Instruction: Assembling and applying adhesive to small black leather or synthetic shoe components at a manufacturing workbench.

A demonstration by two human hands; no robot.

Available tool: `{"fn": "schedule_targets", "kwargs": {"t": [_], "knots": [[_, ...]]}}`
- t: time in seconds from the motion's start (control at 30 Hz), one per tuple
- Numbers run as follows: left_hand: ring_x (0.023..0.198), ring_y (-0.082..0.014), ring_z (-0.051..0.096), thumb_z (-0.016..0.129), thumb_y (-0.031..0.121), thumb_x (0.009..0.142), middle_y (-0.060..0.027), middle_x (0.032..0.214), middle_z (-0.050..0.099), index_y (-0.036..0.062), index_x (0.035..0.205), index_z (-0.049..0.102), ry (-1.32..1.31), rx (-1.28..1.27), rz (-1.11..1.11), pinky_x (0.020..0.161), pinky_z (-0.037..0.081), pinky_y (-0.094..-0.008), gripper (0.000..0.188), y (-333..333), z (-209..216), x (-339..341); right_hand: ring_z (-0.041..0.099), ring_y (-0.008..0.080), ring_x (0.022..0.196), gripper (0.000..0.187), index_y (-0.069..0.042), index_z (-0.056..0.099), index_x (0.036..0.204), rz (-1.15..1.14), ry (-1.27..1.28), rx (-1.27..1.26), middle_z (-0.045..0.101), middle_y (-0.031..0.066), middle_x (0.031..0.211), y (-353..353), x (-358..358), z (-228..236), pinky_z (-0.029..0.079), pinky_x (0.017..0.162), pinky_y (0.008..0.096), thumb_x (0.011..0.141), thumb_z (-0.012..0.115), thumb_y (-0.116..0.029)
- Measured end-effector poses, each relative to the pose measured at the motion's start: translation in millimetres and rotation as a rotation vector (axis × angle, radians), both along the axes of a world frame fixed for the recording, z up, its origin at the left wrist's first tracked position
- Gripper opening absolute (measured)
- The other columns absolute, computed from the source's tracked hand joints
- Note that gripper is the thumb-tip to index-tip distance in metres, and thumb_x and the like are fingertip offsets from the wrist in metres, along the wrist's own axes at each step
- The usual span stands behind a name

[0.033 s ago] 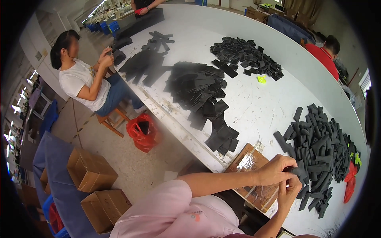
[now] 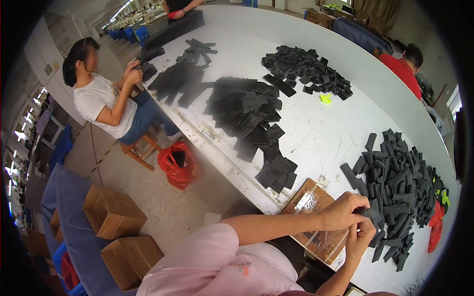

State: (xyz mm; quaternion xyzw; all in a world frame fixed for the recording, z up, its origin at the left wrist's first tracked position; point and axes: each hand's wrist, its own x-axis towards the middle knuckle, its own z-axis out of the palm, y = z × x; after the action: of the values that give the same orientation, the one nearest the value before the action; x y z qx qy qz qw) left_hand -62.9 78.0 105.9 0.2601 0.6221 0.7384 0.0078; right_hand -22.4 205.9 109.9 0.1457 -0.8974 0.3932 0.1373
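Both my hands meet over the right side of the white table, just beyond a brown board (image 2: 302,197) with shiny, worn patches. A small black fabric piece (image 2: 371,215) is pinched between them, with part of it sticking out to the right. My left hand (image 2: 343,212) reaches across from the left, its thumb and fingers closed on the piece. Just below it, my right hand (image 2: 359,239) is closed on the same piece. Fingers cover most of it, so its full shape is hidden. Right beside my hands lies a heap of rolled black fabric pieces (image 2: 397,182).
Flat black pieces (image 2: 244,106) lie piled mid-table, and smaller ones (image 2: 306,69) farther back. A raised white rim (image 2: 375,64) borders the table (image 2: 316,143). A co-worker (image 2: 106,101) sits at left near a red bag (image 2: 177,165); cardboard boxes (image 2: 114,212) stand on the floor.
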Motion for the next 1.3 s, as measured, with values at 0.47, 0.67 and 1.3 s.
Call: {"fn": "schedule_targets", "kwargs": {"t": [0.47, 0.67, 1.3], "knots": [[0.062, -0.0345, 0.049, 0.059, 0.015, 0.064, -0.0196, 0.060, 0.049, -0.0055, 0.065, 0.049, 0.021, -0.011, 0.035, 0.060, 0.039, -0.0395, 0.023, 9.3, 5.6, 2.0, 0.033, 0.0106, 0.049, 0.035, 0.000, 0.036, 0.055, 0.009, -0.006, -0.031, 0.036, 0.0028, 0.049, 16.2, -1.0, -30.9, 0.025, 0.043, 0.0290, 0.082, 0.052, -0.015], [0.070, -0.0311, 0.048, 0.057, 0.015, 0.068, -0.0149, 0.067, 0.048, -0.0032, 0.070, 0.050, 0.162, -0.353, 0.070, 0.066, 0.038, -0.0378, 0.019, 7.7, -18.7, 0.9, 0.045, 0.0132, 0.056, 0.027, 0.005, 0.047, 0.059, 0.032, 0.054, -0.159, 0.048, 0.0063, 0.055, 13.5, -2.0, -72.1, 0.038, 0.054, 0.0265, 0.082, 0.046, -0.010], [0.060, -0.0037, 0.038, 0.048, 0.012, 0.081, 0.0009, 0.060, 0.044, -0.0045, 0.072, 0.049, -0.140, 0.208, -0.051, 0.052, 0.035, -0.0208, 0.019, -7.2, -11.9, 13.4, 0.042, 0.0159, 0.050, 0.026, 0.005, 0.051, 0.067, 0.074, -0.013, -0.048, 0.050, 0.0093, 0.056, 15.3, -6.0, -53.3, 0.032, 0.047, 0.0302, 0.083, 0.049, -0.016]]}}
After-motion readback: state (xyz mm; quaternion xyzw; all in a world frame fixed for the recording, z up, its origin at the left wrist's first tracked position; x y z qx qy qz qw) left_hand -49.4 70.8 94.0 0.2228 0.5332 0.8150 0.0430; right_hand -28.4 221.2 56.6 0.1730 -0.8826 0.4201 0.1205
